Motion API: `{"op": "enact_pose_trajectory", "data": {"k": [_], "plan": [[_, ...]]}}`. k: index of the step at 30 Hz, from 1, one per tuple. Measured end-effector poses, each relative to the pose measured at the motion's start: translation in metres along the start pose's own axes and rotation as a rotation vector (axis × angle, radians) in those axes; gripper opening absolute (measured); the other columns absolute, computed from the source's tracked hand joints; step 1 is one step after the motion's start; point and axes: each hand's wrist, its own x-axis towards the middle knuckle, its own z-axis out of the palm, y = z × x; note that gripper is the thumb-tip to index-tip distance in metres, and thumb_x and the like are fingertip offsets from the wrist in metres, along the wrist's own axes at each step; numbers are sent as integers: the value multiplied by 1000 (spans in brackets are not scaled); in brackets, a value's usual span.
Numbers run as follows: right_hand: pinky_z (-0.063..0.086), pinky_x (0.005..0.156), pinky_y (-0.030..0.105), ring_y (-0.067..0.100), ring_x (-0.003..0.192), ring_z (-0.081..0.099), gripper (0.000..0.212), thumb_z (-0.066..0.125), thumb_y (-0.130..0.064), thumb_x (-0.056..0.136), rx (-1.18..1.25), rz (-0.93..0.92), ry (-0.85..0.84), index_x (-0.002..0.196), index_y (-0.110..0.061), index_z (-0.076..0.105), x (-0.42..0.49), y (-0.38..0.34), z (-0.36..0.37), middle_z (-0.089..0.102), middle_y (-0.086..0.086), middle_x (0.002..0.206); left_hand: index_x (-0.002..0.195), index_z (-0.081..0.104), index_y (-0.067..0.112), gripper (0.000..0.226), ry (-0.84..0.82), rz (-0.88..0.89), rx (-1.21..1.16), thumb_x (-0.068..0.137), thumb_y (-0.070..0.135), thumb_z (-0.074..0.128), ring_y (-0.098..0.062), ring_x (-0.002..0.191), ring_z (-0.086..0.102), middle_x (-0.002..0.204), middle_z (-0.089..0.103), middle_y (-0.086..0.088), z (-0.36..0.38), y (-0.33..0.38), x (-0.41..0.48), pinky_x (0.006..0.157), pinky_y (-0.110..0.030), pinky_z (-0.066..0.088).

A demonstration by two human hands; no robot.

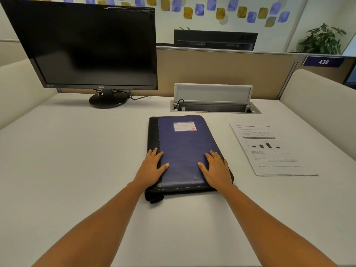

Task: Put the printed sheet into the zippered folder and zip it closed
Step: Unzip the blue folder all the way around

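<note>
A blue zippered folder (183, 151) with a black spine and a white label lies closed on the white desk (77, 170), right in front of me. My left hand (152, 168) rests flat on its near left corner, fingers spread. My right hand (216, 168) lies flat on its near right corner, fingers spread. Neither hand grips anything. A black zip pull tab (155, 199) sticks out at the folder's near left corner. The printed sheet (269, 149), with text and a small bar chart, lies flat on the desk to the right of the folder, apart from it.
A black monitor (86, 45) stands at the back left on a round base (107, 100). An open cable box (213, 103) with a raised lid sits in the desk behind the folder. Beige partitions enclose the desk at the back and sides.
</note>
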Motion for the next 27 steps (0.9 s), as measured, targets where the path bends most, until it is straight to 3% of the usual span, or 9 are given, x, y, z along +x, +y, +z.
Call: {"op": "enact_pose_trajectory", "data": {"k": [11, 17, 22, 27], "plan": [[-3, 114, 56, 17, 145, 7, 69, 40, -67, 81, -30, -216, -169, 140, -36, 24, -10, 4, -2, 15, -7, 156, 147, 19, 22, 64, -16, -65, -180, 92, 38, 49, -21, 143, 18, 158, 5, 0, -10, -14, -24, 113, -35, 22], [12, 114, 52, 26, 143, 14, 62, 43, -60, 85, 3, 48, -28, 138, -30, 31, -4, 4, -7, 18, 6, 154, 147, 17, 18, 66, -23, -94, -195, 92, 33, 51, -23, 143, 17, 158, 4, -3, -11, -6, -24, 114, -35, 21], [28, 111, 48, 32, 139, 22, 77, 53, -60, 79, 76, 194, -31, 140, -20, 29, -3, -2, -15, 23, 12, 152, 148, 16, 16, 67, -40, -106, -177, 93, 31, 51, -24, 143, 16, 158, 2, -3, -11, -5, -22, 114, -36, 21], [39, 102, 42, 33, 124, 42, 89, 65, -64, 68, 78, 314, -117, 134, -12, 34, -5, -6, -31, 44, 13, 136, 148, 15, 17, 66, -42, -118, -84, 93, 37, 48, -24, 143, 16, 158, 3, -3, -14, -12, -18, 114, -37, 21]]}}
